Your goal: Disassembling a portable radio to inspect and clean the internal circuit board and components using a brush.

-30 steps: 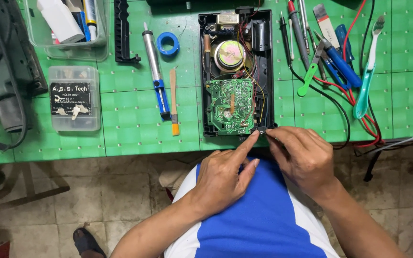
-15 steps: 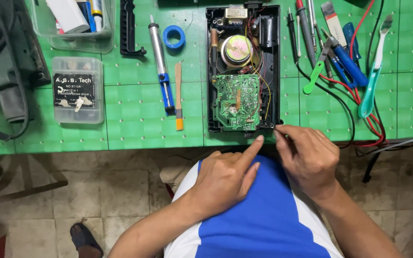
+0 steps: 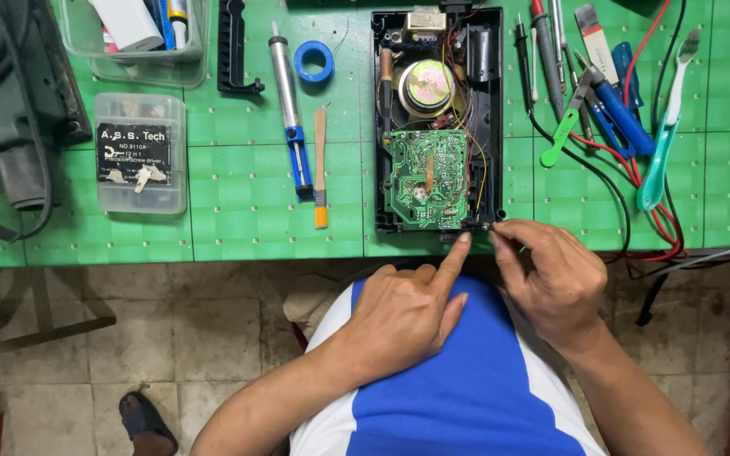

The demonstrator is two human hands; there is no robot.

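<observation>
The one opened black radio case (image 3: pixel 437 118), long axis twelve-to-six with one green circuit board (image 3: pixel 428 179), has its near corner at twelve o'clock from both hands: the left hand (image 3: pixel 403 317) touches it with one extended forefinger, the nearer right hand (image 3: pixel 551 283) pinches something too small to identify there.

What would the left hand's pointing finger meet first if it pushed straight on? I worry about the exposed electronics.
Probably the near edge of the open black case; the left hand already points there. Just beyond lies the green circuit board. Contact is hard to judge.
</observation>
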